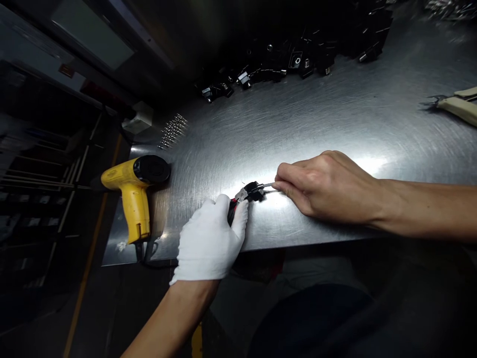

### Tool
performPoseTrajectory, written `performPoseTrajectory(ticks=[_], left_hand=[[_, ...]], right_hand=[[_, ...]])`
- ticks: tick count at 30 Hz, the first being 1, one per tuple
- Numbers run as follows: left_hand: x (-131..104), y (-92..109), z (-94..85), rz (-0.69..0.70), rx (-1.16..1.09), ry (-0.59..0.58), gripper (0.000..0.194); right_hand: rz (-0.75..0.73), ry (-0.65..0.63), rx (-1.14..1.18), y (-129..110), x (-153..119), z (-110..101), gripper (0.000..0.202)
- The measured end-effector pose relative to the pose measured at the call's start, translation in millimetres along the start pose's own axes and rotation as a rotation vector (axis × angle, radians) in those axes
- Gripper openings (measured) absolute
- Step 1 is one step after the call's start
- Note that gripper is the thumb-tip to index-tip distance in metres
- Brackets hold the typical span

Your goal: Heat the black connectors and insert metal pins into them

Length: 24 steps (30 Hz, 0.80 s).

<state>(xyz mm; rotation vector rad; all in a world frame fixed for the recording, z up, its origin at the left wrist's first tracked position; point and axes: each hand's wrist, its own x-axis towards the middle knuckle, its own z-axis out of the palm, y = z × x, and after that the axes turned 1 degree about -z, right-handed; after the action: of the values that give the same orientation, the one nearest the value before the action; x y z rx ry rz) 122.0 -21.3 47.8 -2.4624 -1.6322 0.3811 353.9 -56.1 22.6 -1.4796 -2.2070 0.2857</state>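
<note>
My left hand [210, 238], in a white glove, is closed around what look like pliers with red-and-black handles [231, 211] and a grey metal head [242, 194]. Against that head sits a small black part [255, 191], low over the metal table near its front edge. Bare and closed, my right hand [324, 186] pinches the end of a thin metal rod [267, 185]. The rod's other end reaches the black part; whether it is inside it I cannot tell. My right fingers hide the rest of the rod.
A yellow heat gun [134, 199] lies at the left end of the steel table [328, 119]. Behind it are rows of small metal pins [173, 132]. Many black parts [298, 59] are heaped along the back. Pale-handled pliers [456, 105] lie at the right.
</note>
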Motion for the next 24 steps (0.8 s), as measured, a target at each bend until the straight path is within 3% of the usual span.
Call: performPoseTrajectory(ticks=[24], left_hand=[[-8.2,18.8,-0.2,-0.122,-0.058,-0.002,0.054]], right_hand=[[0.080,0.031,-0.166,-11.1,-1.0,-0.1,0.028]])
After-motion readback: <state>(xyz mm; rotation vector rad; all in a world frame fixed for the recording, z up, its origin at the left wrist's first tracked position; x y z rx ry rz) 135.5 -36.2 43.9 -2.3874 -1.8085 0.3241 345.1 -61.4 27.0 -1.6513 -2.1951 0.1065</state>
